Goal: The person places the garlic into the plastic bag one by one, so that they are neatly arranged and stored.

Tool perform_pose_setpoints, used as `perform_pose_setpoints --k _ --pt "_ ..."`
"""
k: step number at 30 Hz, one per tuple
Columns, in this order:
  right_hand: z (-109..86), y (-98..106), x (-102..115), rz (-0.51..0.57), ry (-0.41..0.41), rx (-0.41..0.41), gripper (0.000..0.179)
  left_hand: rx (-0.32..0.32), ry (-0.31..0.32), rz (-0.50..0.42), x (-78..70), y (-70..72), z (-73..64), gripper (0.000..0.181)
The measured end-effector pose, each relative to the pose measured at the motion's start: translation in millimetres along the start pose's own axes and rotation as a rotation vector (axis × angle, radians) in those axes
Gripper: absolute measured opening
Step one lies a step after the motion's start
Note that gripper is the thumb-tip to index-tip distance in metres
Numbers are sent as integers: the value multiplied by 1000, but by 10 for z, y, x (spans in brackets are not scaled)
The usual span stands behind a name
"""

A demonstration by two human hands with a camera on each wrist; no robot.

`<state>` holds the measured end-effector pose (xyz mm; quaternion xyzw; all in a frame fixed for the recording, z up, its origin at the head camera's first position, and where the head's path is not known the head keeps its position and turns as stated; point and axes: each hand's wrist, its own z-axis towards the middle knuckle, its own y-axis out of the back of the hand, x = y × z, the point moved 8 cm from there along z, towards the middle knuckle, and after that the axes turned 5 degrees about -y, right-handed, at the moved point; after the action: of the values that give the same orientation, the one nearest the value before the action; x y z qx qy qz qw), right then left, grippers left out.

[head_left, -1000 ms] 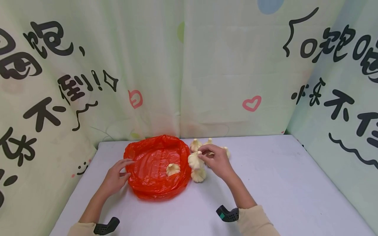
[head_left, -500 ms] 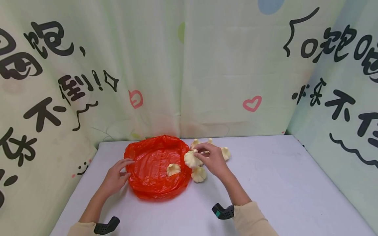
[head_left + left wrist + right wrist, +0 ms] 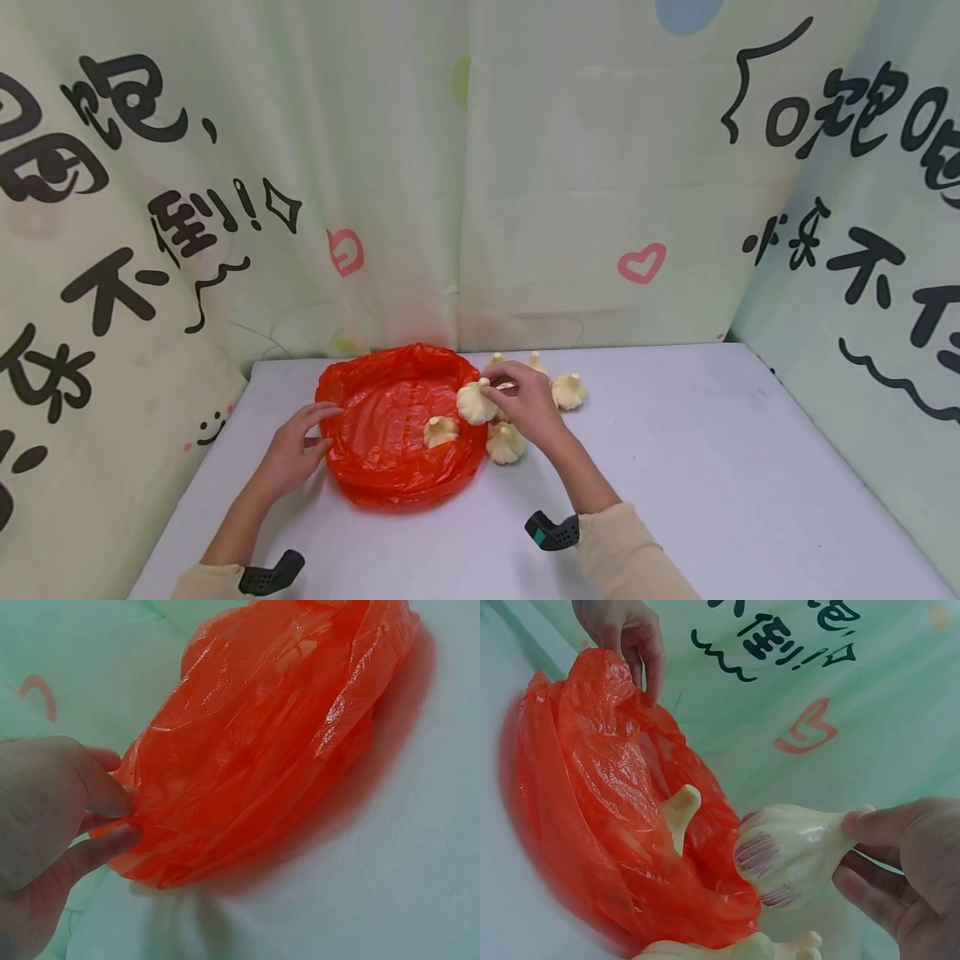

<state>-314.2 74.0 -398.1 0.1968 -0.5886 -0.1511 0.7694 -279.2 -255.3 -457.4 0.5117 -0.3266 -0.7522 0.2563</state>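
Observation:
A red plastic bag (image 3: pixel 390 487) stands wide-mouthed on the table. My left hand (image 3: pixel 294 454) pinches its left edge between thumb and fingers, shown close up in the left wrist view. At the opposite side, my right hand (image 3: pixel 528 404) holds a garlic bulb (image 3: pixel 787 851) by its stem. That bulb, pale with purple streaks, overlaps the bag's right rim in the head view. Another garlic bulb (image 3: pixel 440 432) lies inside the bag, its stem pointing up in the right wrist view.
Right of the bag, several garlic bulbs rest on the white table (image 3: pixel 712 467): a near bulb (image 3: pixel 506 444), a right-hand bulb (image 3: pixel 568 392) and others partly behind my right hand. A printed curtain (image 3: pixel 540 208) rises at the table's back edge.
My right hand has moved left with the garlic bulb, from over the other bulbs to the bag's right rim. The left hand and the bag have stayed put.

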Motion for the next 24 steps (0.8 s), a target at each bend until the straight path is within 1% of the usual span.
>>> perform_pose_setpoints --k 6,10,13,24 --pt "53 -88 -6 -10 -4 13 21 7 17 -9 19 -5 -12 47" --pt "93 -138 9 -10 10 10 18 12 29 -6 24 -4 -16 47" --pt "124 -168 26 -1 20 9 17 14 29 -3 22 -3 -17 47" --pt "216 -284 -28 7 -7 25 19 11 20 -8 9 8 -11 47"
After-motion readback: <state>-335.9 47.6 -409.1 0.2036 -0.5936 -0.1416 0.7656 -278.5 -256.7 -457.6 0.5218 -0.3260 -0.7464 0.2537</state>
